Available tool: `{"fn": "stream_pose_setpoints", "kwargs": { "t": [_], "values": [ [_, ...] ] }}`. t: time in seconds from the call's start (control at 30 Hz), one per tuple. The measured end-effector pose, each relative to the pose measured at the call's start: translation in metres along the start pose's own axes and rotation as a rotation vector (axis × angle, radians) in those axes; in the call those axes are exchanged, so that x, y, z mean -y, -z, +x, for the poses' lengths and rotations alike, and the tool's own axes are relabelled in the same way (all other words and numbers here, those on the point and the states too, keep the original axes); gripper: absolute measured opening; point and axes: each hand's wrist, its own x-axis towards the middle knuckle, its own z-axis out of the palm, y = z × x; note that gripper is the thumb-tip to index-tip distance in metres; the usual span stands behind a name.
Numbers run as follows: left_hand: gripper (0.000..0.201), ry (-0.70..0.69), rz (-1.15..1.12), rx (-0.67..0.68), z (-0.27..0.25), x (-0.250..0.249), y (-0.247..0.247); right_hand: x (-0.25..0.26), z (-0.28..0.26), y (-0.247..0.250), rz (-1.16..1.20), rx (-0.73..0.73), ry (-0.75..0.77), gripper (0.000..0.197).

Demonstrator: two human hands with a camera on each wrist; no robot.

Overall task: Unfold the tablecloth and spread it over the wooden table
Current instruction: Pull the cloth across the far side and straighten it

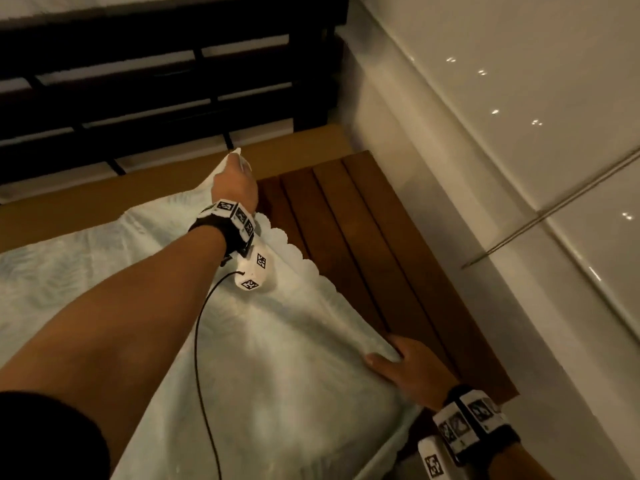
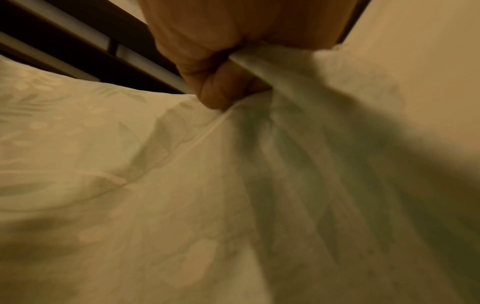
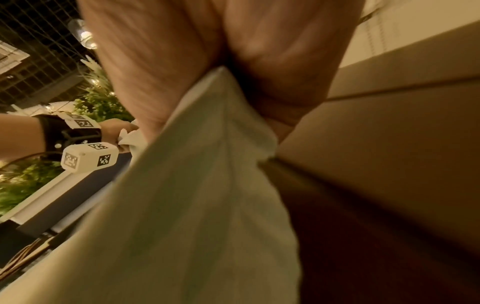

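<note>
A pale tablecloth (image 1: 263,341) with a faint leaf pattern and a scalloped edge covers most of the slatted wooden table (image 1: 363,244). The table's right strip is bare. My left hand (image 1: 235,181) grips the cloth's far corner, lifted a little, and the left wrist view shows its fingers (image 2: 221,88) curled round bunched fabric (image 2: 259,67). My right hand (image 1: 398,365) grips the cloth's near right corner at the table's front. In the right wrist view the tablecloth (image 3: 197,195) runs out from that fist (image 3: 233,72) towards the left hand (image 3: 116,131).
A dark slatted railing (image 1: 156,81) runs along the far side of the table. A pale low wall (image 1: 398,150) and a glossy tiled floor (image 1: 519,81) lie to the right. Green plants (image 3: 98,102) stand beyond the railing.
</note>
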Motion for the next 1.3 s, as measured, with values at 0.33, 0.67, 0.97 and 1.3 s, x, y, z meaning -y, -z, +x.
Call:
{"fn": "stream_pose_setpoints", "kwargs": {
  "t": [0.33,0.67,0.97,1.3],
  "values": [
    [0.03,-0.092,0.015,0.054,0.01,-0.166,-0.151,-0.13,-0.004,0.164,0.179,-0.182,-0.206,0.052],
    [0.045,-0.288,-0.006,0.333,-0.004,-0.249,-0.236,-0.196,0.009,0.237,0.158,-0.564,-0.389,0.05],
    [0.042,-0.517,-0.019,0.639,-0.113,-0.168,-0.175,-0.232,0.019,0.199,-0.289,-0.529,-0.396,0.029],
    [0.059,-0.382,0.318,0.54,-0.35,0.127,0.036,-0.088,-0.042,0.08,-0.554,0.0,0.472,0.035]
  ]
}}
